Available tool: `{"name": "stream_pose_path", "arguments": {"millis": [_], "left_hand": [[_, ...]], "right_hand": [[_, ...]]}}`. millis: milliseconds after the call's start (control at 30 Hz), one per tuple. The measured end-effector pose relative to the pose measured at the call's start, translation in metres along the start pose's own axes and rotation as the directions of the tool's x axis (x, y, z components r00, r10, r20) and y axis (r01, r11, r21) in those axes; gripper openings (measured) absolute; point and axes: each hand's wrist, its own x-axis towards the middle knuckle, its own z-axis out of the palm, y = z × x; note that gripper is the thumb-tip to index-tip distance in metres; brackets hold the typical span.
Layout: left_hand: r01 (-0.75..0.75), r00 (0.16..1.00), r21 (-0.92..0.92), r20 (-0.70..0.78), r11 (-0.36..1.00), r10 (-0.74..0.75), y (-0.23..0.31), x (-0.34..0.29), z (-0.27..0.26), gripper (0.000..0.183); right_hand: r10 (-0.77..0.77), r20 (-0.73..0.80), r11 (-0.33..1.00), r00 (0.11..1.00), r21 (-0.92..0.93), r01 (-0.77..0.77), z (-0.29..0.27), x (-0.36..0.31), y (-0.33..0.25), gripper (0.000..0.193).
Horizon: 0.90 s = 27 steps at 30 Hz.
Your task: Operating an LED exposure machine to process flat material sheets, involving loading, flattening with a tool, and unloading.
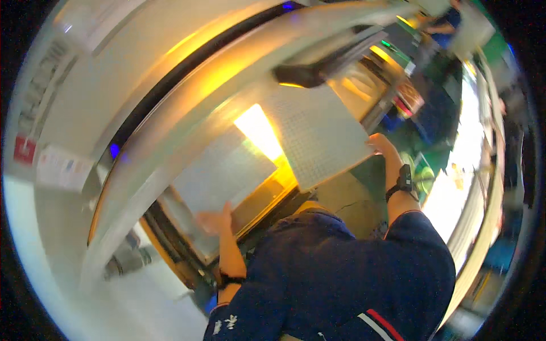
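Observation:
A flat, pale grey panel with a fine grid of marks (pixel 324 125) lies at a slant over the right part of a lit machine bed. My right hand (pixel 381 144) is closed on its right edge, near the corner. A second pale grey panel (pixel 224 170) lies flat on the bed to the left. Over that panel's near edge is my left hand (pixel 215 220), smeared by motion, its thumb apart from its fingers and nothing seen in it. Between the two panels a bright yellow-white light (pixel 260 132) glows.
The machine's long curved cover (pixel 216 91) arches above the bed. A dark handle-like part (pixel 298 75) sticks out over the grid panel's far edge. Boxes and bundled items stand at the right, with another person (pixel 446 25) far off. White rails (pixel 483 142) run along the right.

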Motion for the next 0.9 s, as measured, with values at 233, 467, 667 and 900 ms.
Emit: {"name": "stream_pose_path", "arguments": {"millis": [233,467,667,900], "left_hand": [[-0.1,0.972,0.103,0.224,0.99,0.075,-0.008,0.051,-0.063,0.122],[0.132,0.852,-0.517,0.496,0.846,0.17,-0.054,0.102,-0.059,0.059],[-0.461,0.877,-0.338,-0.032,0.82,0.48,-0.008,0.045,-0.031,0.059],[-0.924,0.35,-0.015,-0.431,0.381,0.831,0.032,0.041,0.0,0.059]], "right_hand": [[0.551,-0.351,0.702,0.758,0.685,-0.193,0.123,-0.27,0.041,0.043],[0.564,-0.603,0.371,0.564,0.795,0.479,0.161,-0.433,0.023,0.035],[0.804,-0.571,0.405,0.165,0.73,0.55,0.164,-0.45,0.099,0.032],[0.915,-0.384,0.302,0.126,0.857,0.418,0.056,-0.409,0.175,0.043]]}}
